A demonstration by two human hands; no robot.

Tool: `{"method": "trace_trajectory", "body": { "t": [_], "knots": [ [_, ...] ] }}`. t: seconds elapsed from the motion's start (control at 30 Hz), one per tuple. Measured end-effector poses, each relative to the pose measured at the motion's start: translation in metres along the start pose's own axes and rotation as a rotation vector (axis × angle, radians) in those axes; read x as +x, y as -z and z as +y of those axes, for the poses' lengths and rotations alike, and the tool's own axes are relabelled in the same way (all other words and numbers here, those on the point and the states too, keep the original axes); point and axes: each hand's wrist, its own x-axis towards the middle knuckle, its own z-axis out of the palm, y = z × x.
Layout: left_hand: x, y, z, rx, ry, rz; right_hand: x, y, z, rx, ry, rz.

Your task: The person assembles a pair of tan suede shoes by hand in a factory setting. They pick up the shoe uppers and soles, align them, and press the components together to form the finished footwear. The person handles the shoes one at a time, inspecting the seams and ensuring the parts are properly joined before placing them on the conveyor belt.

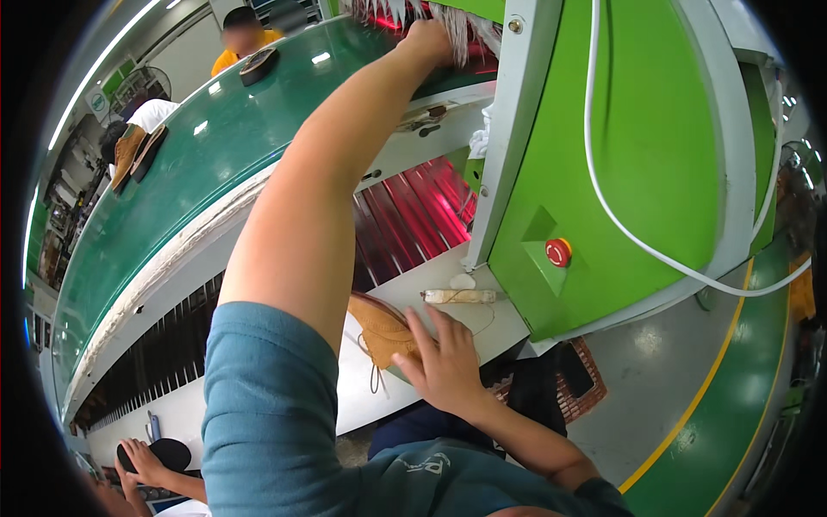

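My left arm stretches far forward over the green conveyor belt. At its end my left hand (426,41) is in the fringed opening of a green machine, with the fingers hidden behind the pale hanging strips (457,34). Close to my body, a tan lace-up shoe (382,334) lies on a white ledge (362,405), partly covered by my left arm. My right hand (448,358) grips this shoe, with the thumb on the near side and the fingers over its far edge. Beside those fingers lies a cream-coloured stick-like tool or roll (461,295) with a thin thread.
The green machine housing (637,155) with a red stop button (558,252) and a white cable (594,172) stands at right. Another tan shoe (129,155) and a dark sole (258,65) ride the belt (189,164). A co-worker's hands (142,465) hold a black sole (170,454) at lower left.
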Motion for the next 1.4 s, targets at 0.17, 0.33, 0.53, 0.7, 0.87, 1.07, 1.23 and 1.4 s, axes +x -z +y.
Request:
{"method": "trace_trajectory", "body": {
  "t": [0.17, 0.33, 0.53, 0.7, 0.87, 1.07, 1.23, 1.4],
  "knots": [
    [-0.014, -0.003, -0.088, 0.036, 0.039, -0.005, -0.002, -0.019, -0.013, 0.006, 0.056, -0.286],
    [-0.158, 0.075, -0.121, -0.308, 0.001, 0.449, 0.000, -0.024, 0.007, 0.057, -0.042, -0.281],
    [-0.353, 0.178, -0.158, -0.512, 0.515, 0.511, 0.011, 0.021, 0.017, 1.263, -0.413, -0.314],
    [-0.514, 0.221, -0.211, -0.717, 0.643, 1.025, 0.089, 0.070, -0.060, 1.592, -0.127, -0.083],
    [-0.570, 0.270, -0.236, -0.836, 0.649, 1.295, 0.155, 0.065, -0.090, 1.514, -0.198, -0.124],
    [-0.596, 0.316, -0.239, -0.879, 0.627, 1.156, 0.155, 0.040, -0.103, 1.591, -0.147, -0.136],
    [-0.587, 0.320, -0.098, -0.934, 0.554, 0.967, 0.096, 0.053, -0.106, 1.759, -0.010, -0.232],
    [-0.626, 0.223, -0.007, -0.957, 0.701, 0.872, 0.031, 0.039, -0.064, 1.422, -0.376, -0.322]
  ]
}}
